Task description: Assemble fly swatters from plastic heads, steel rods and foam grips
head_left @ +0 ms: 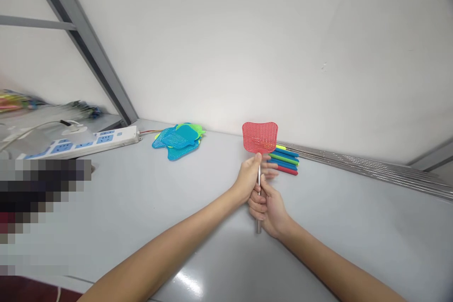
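Observation:
A red perforated fly swatter head (260, 137) stands upright on a thin metal rod (258, 226) in front of me. My left hand (247, 177) is closed at the base of the head, its thumb against the neck; some of its fingers are blurred. Just below, my right hand (267, 205) wraps round the rod, which sticks out beneath the fist. Behind the hands lie several coloured handle tubes (285, 156) in blue, green, yellow and red. To the left rests a pile of blue and green swatter heads (179, 141).
A bundle of long metal rods (361, 160) lies along the wall at the right. A white power strip (102, 139) with plugged-in cables is at the left, near a grey metal frame (95, 52). The grey tabletop (354, 236) reaches to the wall.

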Tool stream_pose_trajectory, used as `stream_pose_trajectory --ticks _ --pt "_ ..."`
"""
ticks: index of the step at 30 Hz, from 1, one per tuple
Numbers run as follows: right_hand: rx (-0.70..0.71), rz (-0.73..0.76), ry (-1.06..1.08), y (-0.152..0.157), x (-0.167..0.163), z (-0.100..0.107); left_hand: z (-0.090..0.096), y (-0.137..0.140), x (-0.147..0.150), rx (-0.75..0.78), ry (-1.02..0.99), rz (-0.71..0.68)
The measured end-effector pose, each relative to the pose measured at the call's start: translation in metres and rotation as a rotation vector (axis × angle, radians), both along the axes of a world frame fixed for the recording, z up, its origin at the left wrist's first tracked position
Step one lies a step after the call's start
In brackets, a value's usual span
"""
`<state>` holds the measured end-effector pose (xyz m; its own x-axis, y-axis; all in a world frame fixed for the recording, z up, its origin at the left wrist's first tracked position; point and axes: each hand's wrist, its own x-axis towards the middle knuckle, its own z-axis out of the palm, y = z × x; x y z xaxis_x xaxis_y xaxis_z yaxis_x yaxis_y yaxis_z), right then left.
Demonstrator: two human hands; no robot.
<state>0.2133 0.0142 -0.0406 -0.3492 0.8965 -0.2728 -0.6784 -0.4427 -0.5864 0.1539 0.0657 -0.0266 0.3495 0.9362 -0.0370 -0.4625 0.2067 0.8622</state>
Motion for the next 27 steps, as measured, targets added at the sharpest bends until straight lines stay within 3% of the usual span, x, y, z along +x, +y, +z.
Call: stream_pose_trajectory --ticks 3,7,13,17,20,23,25,27 --pt "-0.033 -0.067 -0.036 0.0 -0.001 0.0 -0.006 -0.007 0.0 0.028 0.193 -0.053" --pt "0.019 -0.07 -0.095 -0.002 -0.001 0.004 0.0 -0.007 -0.004 0.132 0.284 -0.047" --pt "0.319 -0.025 -0.369 0.011 0.014 0.025 0.034 0.0 -0.016 0.29 0.31 0.051" --pt "0.47 -0.143 -0.461 0.025 0.046 0.053 0.061 0.004 -0.03 0.327 0.304 0.163" --pt "0.525 -0.271 -0.479 0.032 0.078 0.077 0.076 -0.002 -0.047 0.309 0.512 0.007" --pt "0.521 -0.259 -0.619 0.032 0.105 0.092 0.081 -0.019 -0.066 0.456 0.864 -0.152" --pt "0.494 -0.179 -0.742 0.028 0.114 0.094 0.076 -0.032 -0.078 0.607 1.084 -0.203" --pt "0.465 0.028 -0.82 0.02 0.115 0.089 0.069 -0.044 -0.089 0.654 1.268 -0.287"
